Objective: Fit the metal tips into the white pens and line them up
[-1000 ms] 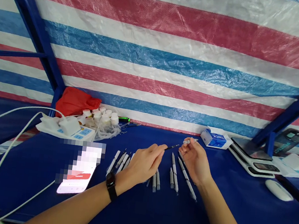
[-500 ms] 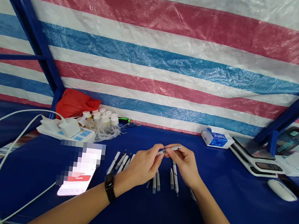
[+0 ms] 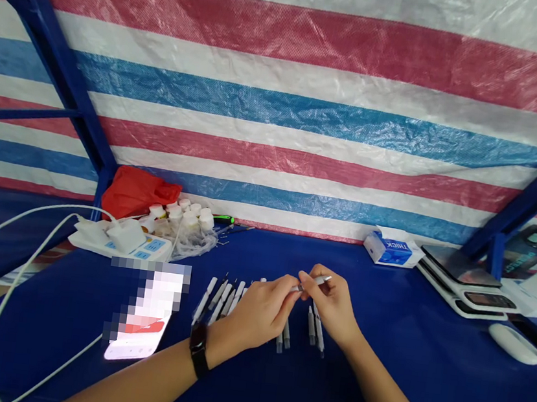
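My left hand (image 3: 260, 309) and my right hand (image 3: 335, 308) meet over the middle of the table, both closed on one slim white-and-silver pen (image 3: 323, 279). The pen's pointed silver end sticks out past my right fingers, while my left fingers grip its other end and hide part of it. On the table left of my left hand lie several white and grey pens (image 3: 204, 300), some with thin dark tips. Below the hands are a few more grey pens (image 3: 286, 335), partly covered by my left hand. Others (image 3: 312, 327) lie just under my right hand.
A lit phone (image 3: 139, 335) lies at left, near a power strip (image 3: 155, 249) with white cables. Behind are white-capped bottles (image 3: 191, 217), a red bag (image 3: 137, 191) and a green-handled tool (image 3: 223, 219). At right are a tissue pack (image 3: 392, 249), scales (image 3: 467, 297) and a mouse (image 3: 516, 343).
Both hands have come slightly lower in view and closer together. The pen has shifted down a little and its tip now points more to the right. Both hands still hold it.
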`<state>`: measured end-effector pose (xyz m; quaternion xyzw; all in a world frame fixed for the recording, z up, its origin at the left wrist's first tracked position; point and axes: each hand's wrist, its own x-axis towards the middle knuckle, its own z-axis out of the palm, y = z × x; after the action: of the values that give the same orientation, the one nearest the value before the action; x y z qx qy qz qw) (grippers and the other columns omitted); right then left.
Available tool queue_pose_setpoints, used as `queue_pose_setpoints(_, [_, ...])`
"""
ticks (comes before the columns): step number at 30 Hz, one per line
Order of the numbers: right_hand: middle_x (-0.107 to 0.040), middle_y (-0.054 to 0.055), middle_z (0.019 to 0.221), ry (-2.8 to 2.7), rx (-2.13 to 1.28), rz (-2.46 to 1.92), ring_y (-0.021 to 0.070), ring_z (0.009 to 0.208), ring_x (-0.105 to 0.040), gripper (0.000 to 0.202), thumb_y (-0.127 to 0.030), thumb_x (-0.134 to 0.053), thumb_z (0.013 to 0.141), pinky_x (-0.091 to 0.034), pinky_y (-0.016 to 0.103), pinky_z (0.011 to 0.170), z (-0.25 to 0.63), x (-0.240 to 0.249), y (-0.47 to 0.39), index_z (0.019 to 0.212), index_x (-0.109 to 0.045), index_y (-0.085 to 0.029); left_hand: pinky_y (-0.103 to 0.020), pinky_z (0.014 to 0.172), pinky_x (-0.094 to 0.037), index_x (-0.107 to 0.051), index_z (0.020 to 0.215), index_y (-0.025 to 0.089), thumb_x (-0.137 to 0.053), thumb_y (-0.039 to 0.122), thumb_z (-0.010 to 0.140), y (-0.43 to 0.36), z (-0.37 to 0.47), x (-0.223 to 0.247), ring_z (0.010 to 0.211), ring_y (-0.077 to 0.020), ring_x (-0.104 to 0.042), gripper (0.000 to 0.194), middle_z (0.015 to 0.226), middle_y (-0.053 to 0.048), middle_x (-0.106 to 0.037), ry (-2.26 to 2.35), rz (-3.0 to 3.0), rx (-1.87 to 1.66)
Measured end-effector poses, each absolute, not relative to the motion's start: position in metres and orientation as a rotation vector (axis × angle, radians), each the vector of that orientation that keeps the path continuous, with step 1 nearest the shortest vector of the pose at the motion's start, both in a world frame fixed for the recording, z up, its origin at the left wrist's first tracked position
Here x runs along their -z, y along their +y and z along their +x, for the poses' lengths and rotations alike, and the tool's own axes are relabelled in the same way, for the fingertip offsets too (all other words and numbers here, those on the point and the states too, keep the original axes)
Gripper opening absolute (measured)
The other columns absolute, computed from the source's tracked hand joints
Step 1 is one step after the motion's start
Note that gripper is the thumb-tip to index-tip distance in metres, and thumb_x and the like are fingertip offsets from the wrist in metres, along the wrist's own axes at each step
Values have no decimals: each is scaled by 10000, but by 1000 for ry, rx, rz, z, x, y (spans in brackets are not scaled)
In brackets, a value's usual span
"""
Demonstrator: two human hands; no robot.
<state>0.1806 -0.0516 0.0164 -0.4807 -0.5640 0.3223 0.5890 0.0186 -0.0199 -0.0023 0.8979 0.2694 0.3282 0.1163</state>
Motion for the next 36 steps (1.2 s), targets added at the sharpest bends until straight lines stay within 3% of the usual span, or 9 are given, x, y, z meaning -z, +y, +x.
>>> queue_pose_setpoints(3, [-437,-29,457,-1304,-705,-1216,104,468,-388,614,-667,-638,832,-309,269,484,177,-15,-53,466,-438,-216,-269,540,-387,-513,916,206,-335,261,1061,-23,22,6,612,-177,-657,236,770,-12,-687,782,2681,-1007])
queue_pose_setpoints(6, [-420,-32,457,-1295,-740,-1263,103,463,-375,598,-669,-655,815,-291,268,468,179,-18,-54,478,-474,-210,-267,522,-374,-529,923,205,-342,264,1065,-24,25,4,597,-169,-655,242,774,-9,-695,845,2683,-1042])
queue_pose_setpoints(12, [-634,-7,735,-1233,-867,-1054,138,601,-568,361,-560,-756,781,-488,277,596,184,-27,-53,944,-718,-240,-271,513,-374,-527,889,207,-327,256,1069,-18,24,-1,561,-159,-645,273,753,3,-685,935,2646,-1091])
queue_pose_setpoints(16, [-592,-12,589,-1172,-886,-1111,136,524,-533,419,-605,-769,742,-453,275,537,180,-20,-48,701,-617,-217,-271,502,-375,-529,898,209,-273,257,1083,-14,23,0,565,-156,-648,319,733,4,-676,899,2693,-1162])
queue_pose_setpoints(21, [-421,-35,463,-1206,-777,-1280,102,465,-380,596,-673,-631,831,-326,249,462,178,-12,-49,502,-435,-216,-303,473,-370,-540,962,198,-222,265,1094,-19,27,1,534,-169,-623,351,676,9,-631,791,2832,-1189])
queue_pose_setpoints(27, [-622,5,730,-1181,-876,-1168,148,589,-561,363,-568,-708,828,-471,264,546,179,-20,-56,992,-711,-245,-289,455,-380,-517,979,200,-240,256,1091,-18,25,1,509,-155,-605,304,680,5,-623,854,2704,-1196])
queue_pose_setpoints(30, [-630,18,682,-1186,-913,-1179,141,530,-548,320,-546,-719,827,-464,267,509,177,-17,-54,815,-711,-227,-285,479,-405,-517,986,204,-252,261,1089,-17,22,1,540,-159,-623,290,698,-6,-640,864,2688,-1156])
queue_pose_setpoints(33, [-477,-21,489,-1141,-771,-1259,101,429,-415,485,-557,-758,782,-365,242,427,177,-12,-50,523,-544,-208,-289,469,-398,-525,1018,199,-258,275,1088,-20,23,3,534,-165,-613,286,674,-7,-634,794,2753,-1134])
queue_pose_setpoints(36, [-490,-16,483,-1104,-791,-1244,107,424,-423,483,-590,-791,725,-380,250,423,179,-11,-49,523,-573,-209,-281,475,-408,-522,1055,191,-249,270,1090,-20,24,3,547,-160,-617,286,696,-6,-641,798,2721,-1140])
